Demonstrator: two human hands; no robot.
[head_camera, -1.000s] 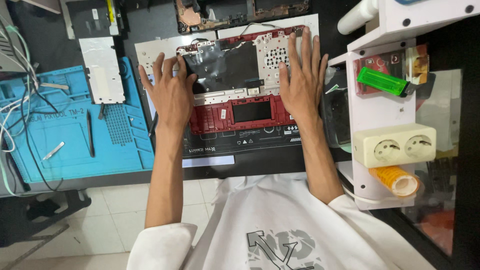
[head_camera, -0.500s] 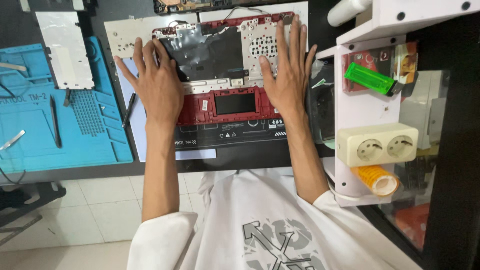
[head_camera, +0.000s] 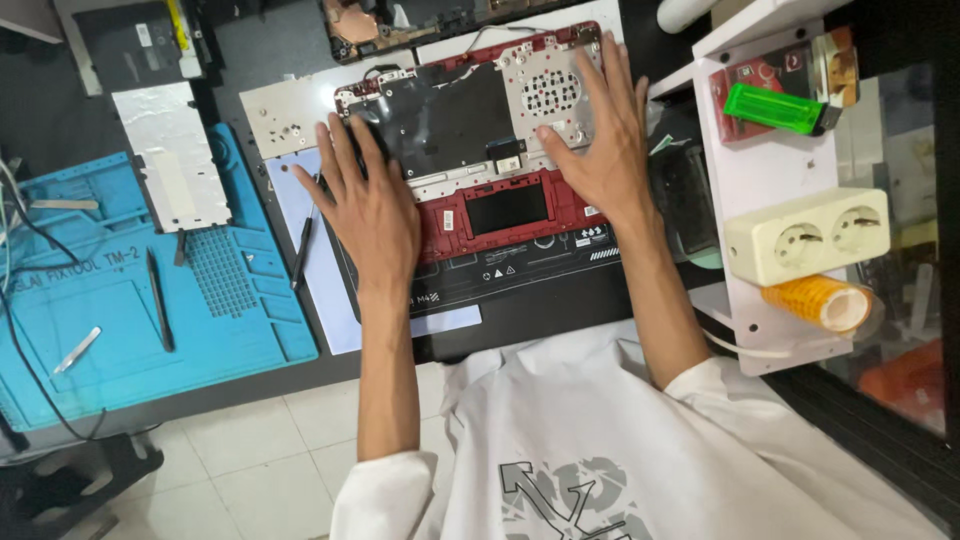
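A red laptop shell lies opened up on the black desk, with a black film sheet and a perforated metal plate across its top. My left hand rests flat on the shell's left side, fingers spread over the edge of the black film. Flat on the right side lies my right hand, its fingers on the metal plate. Neither hand grips anything.
A blue work mat at left carries a foil-covered plate, dark pry tools and metal tweezers. Another dark tool lies by my left hand. At right, a white shelf bears a socket block, a green lighter and orange tape.
The view has shifted and tilted, so the desk sits differently in frame. Both hands stay flat on the laptop shell in nearly the same places.
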